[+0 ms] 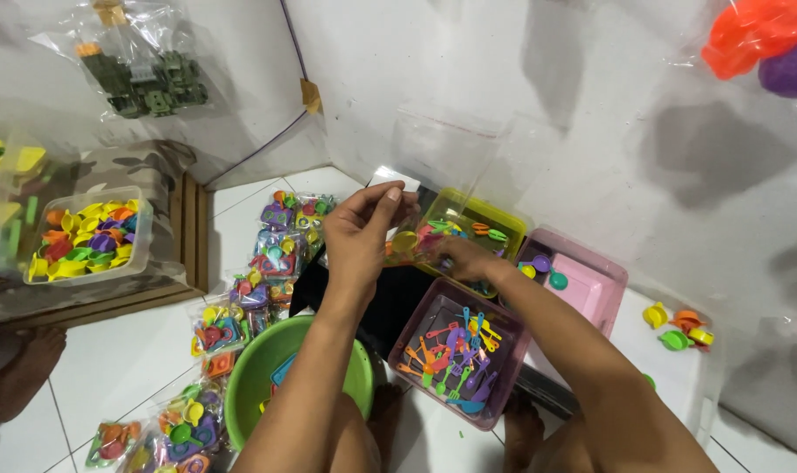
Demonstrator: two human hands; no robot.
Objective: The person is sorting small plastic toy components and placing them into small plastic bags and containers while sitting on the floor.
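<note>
- A row of sealed clear packets of coloured plastic toy pieces (241, 307) already lay on the white tiled floor (109, 359) along the left.
- The left hand (359, 236) pinched the top of a clear plastic bag (425, 153), holding it up.
- The right hand (464, 257), fingers curled, pushed toy pieces inside; its grip was partly hidden.
- The purple tub of plastic utensils (455, 355) remained well stocked.

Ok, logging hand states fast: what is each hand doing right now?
Left hand: closed, pinching the top edge of a clear plastic bag.
Right hand: down inside the bag among small toy pieces; grip cannot be told.
</note>
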